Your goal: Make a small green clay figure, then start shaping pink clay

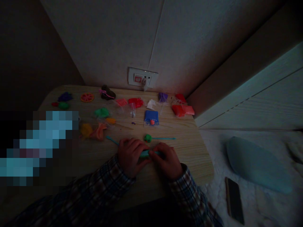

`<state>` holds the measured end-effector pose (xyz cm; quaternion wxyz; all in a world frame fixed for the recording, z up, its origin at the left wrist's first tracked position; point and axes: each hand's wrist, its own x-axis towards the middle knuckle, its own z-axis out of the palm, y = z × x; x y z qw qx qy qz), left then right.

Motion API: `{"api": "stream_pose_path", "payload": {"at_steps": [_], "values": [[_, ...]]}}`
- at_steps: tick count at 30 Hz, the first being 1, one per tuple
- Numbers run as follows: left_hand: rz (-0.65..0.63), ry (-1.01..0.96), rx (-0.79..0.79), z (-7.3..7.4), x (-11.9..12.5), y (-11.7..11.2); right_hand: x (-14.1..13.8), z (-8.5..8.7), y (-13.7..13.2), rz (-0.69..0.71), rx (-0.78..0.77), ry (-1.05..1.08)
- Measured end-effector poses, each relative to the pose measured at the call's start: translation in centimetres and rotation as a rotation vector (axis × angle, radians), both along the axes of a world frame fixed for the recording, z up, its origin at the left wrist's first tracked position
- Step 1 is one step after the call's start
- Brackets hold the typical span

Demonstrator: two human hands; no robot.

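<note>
My left hand (pixel 132 157) is closed, thumb and fingers pinching a bar-like green piece of modelling clay (pixel 144 154) low over the table. Against its right end, my right hand (pixel 167 159) is closed on a thin teal modelling tool (pixel 159 153), mostly covered by the fingers. Just beyond the hands lies a green clay ball with small red bits (pixel 148 137), touching the end of a teal stick (pixel 163 138). Another teal tool (pixel 111 140) runs partly under my left hand. Behind them is a blue clay packet (pixel 151 116) with a small pinkish lump (pixel 152 122) on it.
Across the wooden table (pixel 194 151) lie red clay packets (pixel 181 108), a purple packet (pixel 163 97), green clay (pixel 101 112), an orange-pink wheel shape (pixel 87 97) and a brown lump (pixel 107 93). A wall socket (pixel 143 77) is behind; a phone (pixel 234 200) lies at right.
</note>
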<state>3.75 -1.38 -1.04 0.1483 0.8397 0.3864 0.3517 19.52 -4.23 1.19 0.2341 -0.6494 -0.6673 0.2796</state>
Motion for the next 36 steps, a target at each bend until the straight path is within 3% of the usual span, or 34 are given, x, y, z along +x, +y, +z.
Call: {"api": "stream_pose_path", "payload": {"at_steps": [9,13,18,36], "values": [[0.011,0.025,0.011,0.6,0.1,0.2,0.1,0.0,0.1,-0.004,0.004,0.006],[0.016,0.003,0.022,0.3,0.0,0.2,0.0,0.1,0.0,-0.005,-0.022,0.069],[0.026,0.003,0.053,-0.2,-0.6,0.1,-0.1,0.0,-0.1,-0.007,0.022,-0.001],[0.052,0.018,-0.019,-0.2,-1.7,0.1,-0.7,0.1,-0.1,-0.066,-0.005,0.049]]}}
